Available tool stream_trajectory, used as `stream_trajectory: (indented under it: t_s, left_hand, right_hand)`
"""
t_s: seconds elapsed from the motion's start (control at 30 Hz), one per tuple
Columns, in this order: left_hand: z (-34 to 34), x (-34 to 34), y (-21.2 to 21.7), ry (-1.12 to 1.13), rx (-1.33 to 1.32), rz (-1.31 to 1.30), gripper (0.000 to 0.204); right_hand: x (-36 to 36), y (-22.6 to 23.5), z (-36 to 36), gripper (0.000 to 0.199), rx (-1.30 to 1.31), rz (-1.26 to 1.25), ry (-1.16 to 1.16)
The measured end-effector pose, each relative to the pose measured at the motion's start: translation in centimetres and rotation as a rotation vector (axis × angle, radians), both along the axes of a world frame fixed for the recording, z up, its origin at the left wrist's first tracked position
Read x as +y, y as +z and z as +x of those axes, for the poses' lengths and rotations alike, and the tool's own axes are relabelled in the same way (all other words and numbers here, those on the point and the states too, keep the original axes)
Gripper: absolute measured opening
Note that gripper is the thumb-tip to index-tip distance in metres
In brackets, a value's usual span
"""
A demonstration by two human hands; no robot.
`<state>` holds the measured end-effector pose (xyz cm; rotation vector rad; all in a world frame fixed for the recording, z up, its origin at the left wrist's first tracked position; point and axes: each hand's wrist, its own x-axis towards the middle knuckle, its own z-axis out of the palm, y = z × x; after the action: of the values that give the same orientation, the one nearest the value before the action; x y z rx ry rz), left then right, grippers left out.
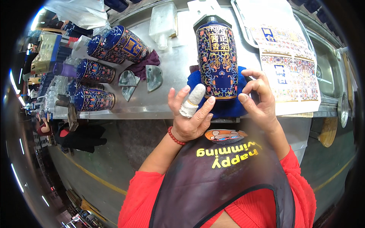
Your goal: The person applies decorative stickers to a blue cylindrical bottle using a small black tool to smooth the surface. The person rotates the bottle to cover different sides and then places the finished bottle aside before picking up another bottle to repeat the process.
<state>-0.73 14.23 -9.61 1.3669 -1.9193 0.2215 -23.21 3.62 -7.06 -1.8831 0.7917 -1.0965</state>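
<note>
A dark-blue bottle covered in multicoloured floral pattern (218, 57) lies on a bright-blue cloth (194, 79) at the near edge of a grey metal counter (173, 95), its neck pointing away. Its front bears large Chinese characters in a gold-framed panel, with looser gold script below. Right of it, a white sheet of printed labels (279, 105) shows blue-and-gold and floral panels. The person's brown apron (228, 174) carries yellow lettering, upside down in this view. The left hand (192, 119), one finger in a whitish sleeve (193, 100), has its grip spread by the bottle's lower left; contact is unclear. The right hand (261, 100) curls beside the lower right, grip parted.
</note>
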Motion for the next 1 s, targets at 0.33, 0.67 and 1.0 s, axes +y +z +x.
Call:
stream_trajectory:
  t_s: [0.33,0.67,1.0]
  left_hand:
    - [-0.5,-0.3,0.2,-0.027,-0.013,0.001,0.040]
    - [-0.1,-0.5,0.7,-0.018,0.014,0.008,0.046]
    - [-0.4,-3.7,0.6,-0.054,0.151,0.080,0.068]
  right_hand:
    - [0.2,0.4,-0.2,0.015,0.066,0.089,0.043]
    - [-0.1,0.1,0.3,0.016,-0.004,-0.007,-0.002]
    - [0.0,-0.1,-0.1,0.018,0.001,-0.011,-0.005]
